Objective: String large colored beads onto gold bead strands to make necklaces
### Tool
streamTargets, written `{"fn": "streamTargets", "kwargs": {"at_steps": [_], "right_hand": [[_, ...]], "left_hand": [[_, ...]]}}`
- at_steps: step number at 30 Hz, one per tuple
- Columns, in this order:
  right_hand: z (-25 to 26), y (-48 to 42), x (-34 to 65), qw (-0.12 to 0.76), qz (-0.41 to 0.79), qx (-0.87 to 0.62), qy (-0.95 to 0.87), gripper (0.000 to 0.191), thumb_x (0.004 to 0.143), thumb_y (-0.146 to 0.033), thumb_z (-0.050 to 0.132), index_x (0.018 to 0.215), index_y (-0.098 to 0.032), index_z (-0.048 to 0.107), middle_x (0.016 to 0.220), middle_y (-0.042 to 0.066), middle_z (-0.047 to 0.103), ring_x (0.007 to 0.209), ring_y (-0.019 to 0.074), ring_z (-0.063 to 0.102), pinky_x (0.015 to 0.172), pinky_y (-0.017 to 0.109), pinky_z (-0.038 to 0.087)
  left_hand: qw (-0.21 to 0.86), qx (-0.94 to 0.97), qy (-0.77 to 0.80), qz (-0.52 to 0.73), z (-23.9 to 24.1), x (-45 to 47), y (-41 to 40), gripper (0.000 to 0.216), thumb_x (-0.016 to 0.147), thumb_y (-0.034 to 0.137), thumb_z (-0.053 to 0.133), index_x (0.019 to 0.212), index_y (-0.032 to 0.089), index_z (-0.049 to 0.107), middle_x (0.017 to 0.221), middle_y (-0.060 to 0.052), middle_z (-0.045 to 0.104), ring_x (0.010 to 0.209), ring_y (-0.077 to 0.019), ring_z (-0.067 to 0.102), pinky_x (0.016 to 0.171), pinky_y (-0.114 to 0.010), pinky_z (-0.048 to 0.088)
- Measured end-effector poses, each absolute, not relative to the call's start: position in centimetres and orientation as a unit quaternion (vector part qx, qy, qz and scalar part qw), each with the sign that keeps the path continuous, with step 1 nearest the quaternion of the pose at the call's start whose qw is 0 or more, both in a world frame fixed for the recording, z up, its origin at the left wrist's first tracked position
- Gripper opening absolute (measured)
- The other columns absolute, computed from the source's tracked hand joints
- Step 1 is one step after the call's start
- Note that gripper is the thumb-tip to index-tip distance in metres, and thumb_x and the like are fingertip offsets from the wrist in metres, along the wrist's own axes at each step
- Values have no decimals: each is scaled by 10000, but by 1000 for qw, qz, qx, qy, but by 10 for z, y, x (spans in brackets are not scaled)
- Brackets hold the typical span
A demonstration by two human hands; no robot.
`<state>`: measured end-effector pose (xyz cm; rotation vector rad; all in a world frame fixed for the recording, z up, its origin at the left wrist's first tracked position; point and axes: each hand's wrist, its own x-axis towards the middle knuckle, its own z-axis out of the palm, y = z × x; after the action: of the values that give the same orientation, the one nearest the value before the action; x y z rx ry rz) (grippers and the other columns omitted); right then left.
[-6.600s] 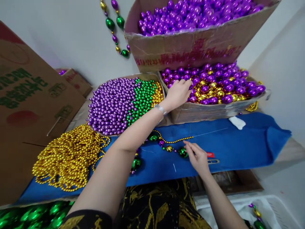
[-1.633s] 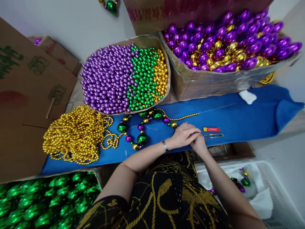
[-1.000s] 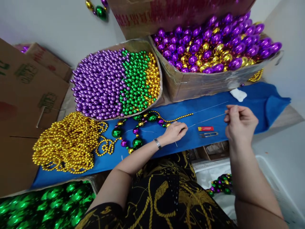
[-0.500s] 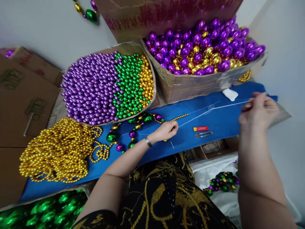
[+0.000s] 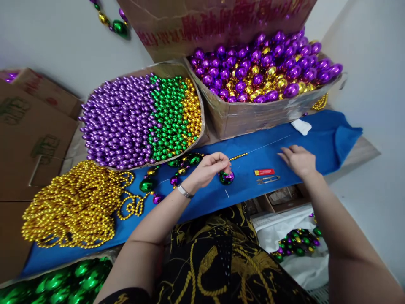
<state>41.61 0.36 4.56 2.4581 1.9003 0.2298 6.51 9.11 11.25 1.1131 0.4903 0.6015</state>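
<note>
Head view: right hand [image 5: 299, 159] has dropped to the cloth [image 5: 319, 139] (thread released).

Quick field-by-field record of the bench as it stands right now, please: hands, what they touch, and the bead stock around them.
left hand: fingers pinched at the big green bead of the bead strand
right hand: flat on the blue cloth, holding nothing visible
thread: runs right from the strand's small gold beads
red lighter: on cloth between the hands
snips: just below the lighter
round box: purple, green and gold beads
gold bead pile: left on cloth
</note>
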Motion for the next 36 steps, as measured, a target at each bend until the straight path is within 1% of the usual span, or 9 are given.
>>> {"fn": "streamTargets", "kwargs": {"at_steps": [6,10,14,19,23,25,31,33,36], "right_hand": [[45,51,373,83,-11,724,685,439,992,-227,298,1359,-245,538,1336,117,557,1073,228,549,741,296,388],[42,74,358,104,-35,705,700,372,949,-146,340,1180,-176,629,1242,149,606,1024,223,579,744,297,373],[44,77,357,90,-39,717,690,323,962,-198,350,1111,-150,633,1139,160,659,939,208,620,684,281,358],[78,63,357,23,-39,731,681,362,992,-386,331,1150,-206,603,1017,88,724,761,183,645,629,275,371],[131,44,346,-139,-50,639,754,303,950,-419,416,987,-220,642,920,37,729,739,160,644,671,266,425],[158,35,334,-187,-50,587,786,296,942,-425,432,933,-222,648,893,29,718,763,159,649,694,269,448],[209,19,285,-195,-66,463,862,271,953,-378,448,960,-224,672,879,36,698,791,155,644,711,280,484],[220,18,267,-206,-43,441,873,259,958,-351,452,974,-226,678,865,39,689,778,152,631,697,278,476],[237,23,240,-208,7,415,886,245,967,-317,448,967,-235,679,858,43,676,762,150,599,677,275,447]], "left_hand": [[753,544,229,291,145,62,86,263,833,385,710,825,155,582,666,12,610,628,-93,583,803,-310,525],[745,544,232,309,169,57,83,252,827,388,710,831,174,576,653,30,569,598,-82,546,792,-322,556],[715,544,264,351,183,51,84,243,827,395,705,787,184,593,544,66,440,491,-59,415,582,-237,508],[719,504,302,372,182,40,89,241,828,380,702,781,179,576,470,115,318,396,-25,264,470,-189,412],[730,472,305,389,183,31,90,238,795,346,722,797,173,559,626,48,538,549,-58,501,587,-224,506],[728,454,310,409,187,27,90,229,752,306,750,777,161,575,676,30,555,585,-56,504,547,-194,465],[699,424,383,430,190,22,91,201,714,305,771,748,154,643,505,103,287,427,-22,201,384,-177,146],[682,424,409,433,187,22,91,209,712,317,773,773,153,657,506,101,319,420,-21,193,385,-188,126],[662,469,395,430,184,25,89,203,716,310,764,740,146,647,567,62,457,454,-20,318,422,-184,243]]}}
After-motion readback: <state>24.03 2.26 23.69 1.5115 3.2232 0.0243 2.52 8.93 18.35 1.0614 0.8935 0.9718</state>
